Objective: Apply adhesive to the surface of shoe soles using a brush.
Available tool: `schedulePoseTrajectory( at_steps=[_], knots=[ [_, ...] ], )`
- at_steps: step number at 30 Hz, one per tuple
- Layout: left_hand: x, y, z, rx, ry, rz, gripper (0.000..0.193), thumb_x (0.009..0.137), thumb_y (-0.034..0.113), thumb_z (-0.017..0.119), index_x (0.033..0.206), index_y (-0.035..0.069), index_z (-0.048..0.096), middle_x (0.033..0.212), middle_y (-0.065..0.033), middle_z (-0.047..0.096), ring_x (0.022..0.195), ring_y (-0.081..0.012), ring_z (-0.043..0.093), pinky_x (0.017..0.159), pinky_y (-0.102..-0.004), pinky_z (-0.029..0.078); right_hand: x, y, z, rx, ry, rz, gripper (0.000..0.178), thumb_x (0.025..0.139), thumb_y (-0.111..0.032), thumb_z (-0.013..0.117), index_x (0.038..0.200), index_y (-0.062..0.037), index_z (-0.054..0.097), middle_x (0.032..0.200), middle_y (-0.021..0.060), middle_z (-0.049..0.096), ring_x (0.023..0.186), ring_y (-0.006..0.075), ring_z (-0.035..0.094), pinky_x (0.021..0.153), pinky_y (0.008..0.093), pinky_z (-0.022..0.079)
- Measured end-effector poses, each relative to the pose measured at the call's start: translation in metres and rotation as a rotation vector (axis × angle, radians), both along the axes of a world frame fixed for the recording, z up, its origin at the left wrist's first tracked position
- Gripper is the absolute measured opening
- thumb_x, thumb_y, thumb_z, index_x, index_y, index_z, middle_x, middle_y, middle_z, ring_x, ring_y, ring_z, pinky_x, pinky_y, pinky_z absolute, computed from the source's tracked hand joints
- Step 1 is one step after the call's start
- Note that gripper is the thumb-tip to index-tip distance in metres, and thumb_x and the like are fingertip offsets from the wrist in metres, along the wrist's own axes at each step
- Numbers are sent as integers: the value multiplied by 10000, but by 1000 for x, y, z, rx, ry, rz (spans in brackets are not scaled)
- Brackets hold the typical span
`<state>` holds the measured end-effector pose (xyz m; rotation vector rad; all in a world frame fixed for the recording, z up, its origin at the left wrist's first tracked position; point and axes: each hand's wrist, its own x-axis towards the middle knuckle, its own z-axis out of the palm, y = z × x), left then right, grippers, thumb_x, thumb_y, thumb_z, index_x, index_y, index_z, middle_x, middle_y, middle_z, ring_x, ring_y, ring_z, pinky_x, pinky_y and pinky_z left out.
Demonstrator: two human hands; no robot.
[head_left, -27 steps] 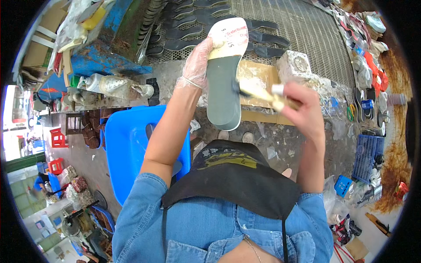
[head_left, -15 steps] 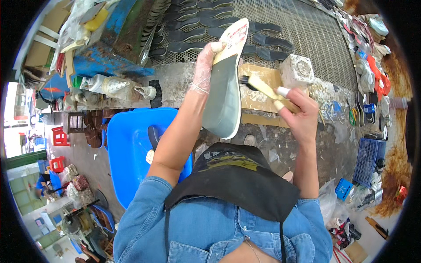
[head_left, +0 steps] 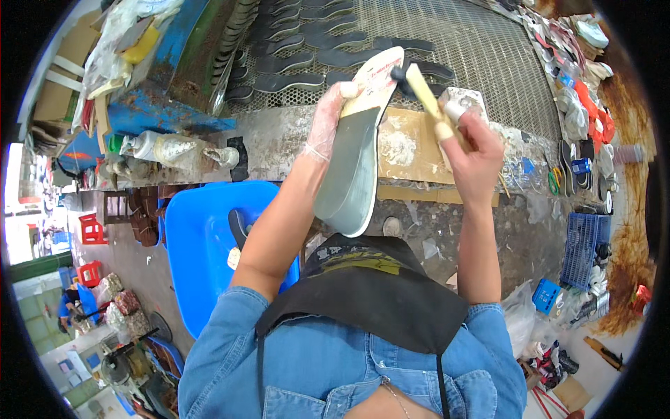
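My left hand (head_left: 326, 124), in a thin clear glove, grips a shoe insole (head_left: 349, 171) by the edge of its upper part. The insole is tilted upright, dark grey over its wide lower end and cream with red print at its narrow top. My right hand (head_left: 476, 159) is closed round the pale handle of a brush (head_left: 423, 91), with white covers on the thumb and a finger. The brush's dark bristles are at the right edge of the insole's top end. Beneath lies glue-stained cardboard (head_left: 399, 148).
Several dark insoles (head_left: 286, 63) lie in rows on a metal mesh (head_left: 481, 63). A whitish crusted container (head_left: 464, 100) stands behind my right hand. A glue-smeared bottle (head_left: 174, 149) lies on the bench at left. Below is a blue tub (head_left: 192, 258); a blue crate (head_left: 581, 251) sits at right.
The brush has moved up and slightly left along the insole's right edge, from its middle to its top end. The insole sits slightly lower in view.
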<state>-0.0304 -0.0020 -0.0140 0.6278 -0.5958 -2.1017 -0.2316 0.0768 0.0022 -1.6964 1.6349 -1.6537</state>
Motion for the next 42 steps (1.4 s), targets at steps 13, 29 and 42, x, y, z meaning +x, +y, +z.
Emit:
schedulePoseTrajectory(
  at_steps=[13, 29, 42],
  knots=[
    [17, -20, -2, -109, 64, 46, 331, 883, 278, 540, 1087, 19, 571, 770, -37, 495, 676, -132, 491, 541, -245, 484, -9, 36, -3, 358, -39, 535, 313, 724, -80, 742, 1027, -6, 718, 765, 20, 651, 702, 54, 547, 587, 219, 393],
    [27, -49, -52, 62, 265, 29, 126, 884, 143, 549, 922, 29, 512, 763, -34, 431, 703, -158, 449, 558, -259, 442, -145, 68, -169, 673, 723, -447, 322, 763, -270, 732, 1064, -156, 711, 844, 130, 693, 851, 298, 677, 772, 388, 514],
    [0, -31, -30, -13, 23, 122, 444, 757, 365, 616, 1018, 6, 627, 778, -109, 656, 635, -199, 632, 567, -290, 526, -35, 38, -14, 411, -255, 220, 304, 767, -59, 739, 1065, -9, 703, 726, -22, 592, 615, 55, 493, 542, 216, 371]
  ],
)
